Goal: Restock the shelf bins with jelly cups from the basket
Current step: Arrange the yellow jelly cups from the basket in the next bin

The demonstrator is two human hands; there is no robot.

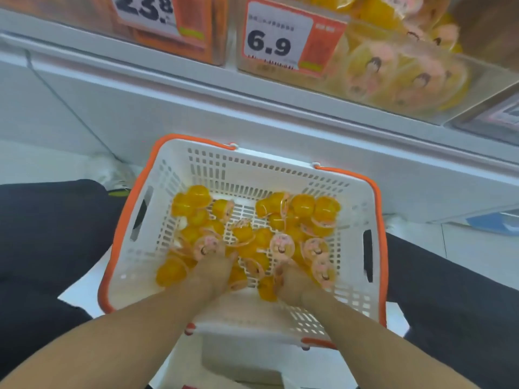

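White shelving carries a clear bin [398,71] of jelly cups. Below, a slotted white basket [280,175] holds glossy orange jelly cups [303,204]; left hand [214,269] and right hand [292,282] dig in, grips blurred, unclear.

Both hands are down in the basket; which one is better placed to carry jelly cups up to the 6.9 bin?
Right, probably. The right hand sits among the jelly cups on the basket's right side, under the 6.9 bin. The left hand would have to cross over.
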